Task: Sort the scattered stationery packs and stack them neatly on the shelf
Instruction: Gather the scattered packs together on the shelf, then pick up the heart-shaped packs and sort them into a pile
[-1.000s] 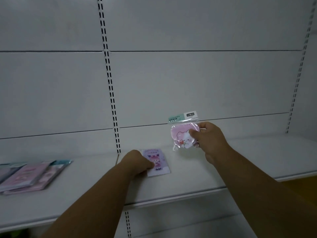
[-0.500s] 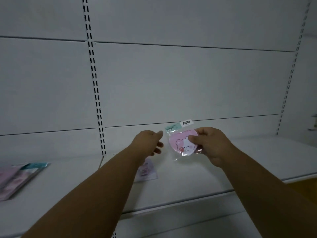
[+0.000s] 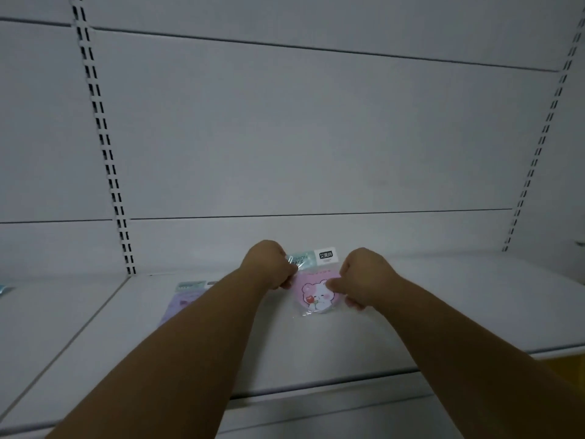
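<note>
pack: pink bear sticker pack (image 3: 318, 294), held just above the white shelf (image 3: 411, 327), right of a purple pack (image 3: 182, 304)
left hand (image 3: 269, 264): pinching its left edge
right hand (image 3: 364, 277): pinching its right edge
handling: likely light, floppy, slick film; grip the edges or header card

pink bear pack (image 3: 319, 295), teal header; lilac pack (image 3: 182, 304); white shelf (image 3: 443, 312).

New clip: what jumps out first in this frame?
Both hands, left and right, pinch a pink bear pack by its sides at centre, above the white shelf. A purple pack lies flat on the shelf, partly hidden behind the left forearm.
</note>
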`<state>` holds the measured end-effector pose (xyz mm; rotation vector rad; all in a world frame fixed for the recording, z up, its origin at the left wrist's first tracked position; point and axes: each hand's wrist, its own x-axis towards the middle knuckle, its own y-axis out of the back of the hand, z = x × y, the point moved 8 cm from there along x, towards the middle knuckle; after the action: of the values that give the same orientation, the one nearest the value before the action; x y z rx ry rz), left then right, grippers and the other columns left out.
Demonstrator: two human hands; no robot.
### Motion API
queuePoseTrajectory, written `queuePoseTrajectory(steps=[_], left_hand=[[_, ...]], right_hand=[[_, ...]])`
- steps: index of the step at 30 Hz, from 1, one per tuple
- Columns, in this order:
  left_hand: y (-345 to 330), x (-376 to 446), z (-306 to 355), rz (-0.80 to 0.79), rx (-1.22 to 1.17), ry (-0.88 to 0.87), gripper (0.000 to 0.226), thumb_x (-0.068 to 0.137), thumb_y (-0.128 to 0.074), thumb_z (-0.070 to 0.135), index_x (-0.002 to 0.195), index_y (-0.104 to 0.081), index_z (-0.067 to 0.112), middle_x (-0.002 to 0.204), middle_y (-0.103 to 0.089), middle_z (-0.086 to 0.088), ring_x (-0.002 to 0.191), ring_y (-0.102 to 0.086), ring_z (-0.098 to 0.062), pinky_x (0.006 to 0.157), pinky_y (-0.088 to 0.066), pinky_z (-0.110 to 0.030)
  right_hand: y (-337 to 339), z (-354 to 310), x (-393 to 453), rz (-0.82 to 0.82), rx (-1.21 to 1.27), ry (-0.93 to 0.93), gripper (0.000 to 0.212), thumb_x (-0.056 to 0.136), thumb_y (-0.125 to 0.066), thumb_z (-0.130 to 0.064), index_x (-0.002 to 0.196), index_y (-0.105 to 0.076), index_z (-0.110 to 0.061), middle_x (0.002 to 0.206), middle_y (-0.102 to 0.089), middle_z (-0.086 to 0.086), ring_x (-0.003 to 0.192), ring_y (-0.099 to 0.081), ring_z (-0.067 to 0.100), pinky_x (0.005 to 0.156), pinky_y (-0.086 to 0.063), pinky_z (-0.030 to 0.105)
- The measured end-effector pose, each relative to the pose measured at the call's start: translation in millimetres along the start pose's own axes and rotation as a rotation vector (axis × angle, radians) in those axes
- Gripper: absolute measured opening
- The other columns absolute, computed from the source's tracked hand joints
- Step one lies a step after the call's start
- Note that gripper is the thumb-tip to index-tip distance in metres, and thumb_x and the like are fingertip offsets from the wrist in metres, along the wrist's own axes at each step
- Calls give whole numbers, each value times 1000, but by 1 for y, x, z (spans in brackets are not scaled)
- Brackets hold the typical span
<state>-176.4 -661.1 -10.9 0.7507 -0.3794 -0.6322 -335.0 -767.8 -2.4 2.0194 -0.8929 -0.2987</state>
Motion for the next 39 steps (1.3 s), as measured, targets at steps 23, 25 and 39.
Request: queuePoseTrajectory(steps=[23, 25, 39], left_hand=[[147, -118, -101, 330, 402, -22, 29, 81, -63, 50, 97, -57, 27, 95, -62, 6, 84, -57, -12, 75, -49, -28], [192, -153, -139, 391, 430, 13, 28, 82, -62, 50, 98, -57, 28, 96, -62, 6, 84, -57, -12, 75, -50, -28], [430, -288, -367, 532, 508, 219, 28, 84, -58, 47, 101, -60, 25, 94, -63, 4, 81, -56, -12, 73, -49, -28]], right_hand=[[-13, -260, -92, 321, -231, 758, 43, 85, -61, -40, 120, -50, -18, 114, -53, 8, 101, -53, 26, 83, -49, 39], [-36, -310, -114, 312, -221, 810, 43, 85, -60, -41, 119, -49, -18, 114, -53, 8, 99, -53, 26, 83, -49, 39], [-221, -559, -204, 85, -223, 857, 50, 82, -58, -48, 123, -50, -19, 119, -51, 10, 104, -52, 30, 82, -46, 39]])
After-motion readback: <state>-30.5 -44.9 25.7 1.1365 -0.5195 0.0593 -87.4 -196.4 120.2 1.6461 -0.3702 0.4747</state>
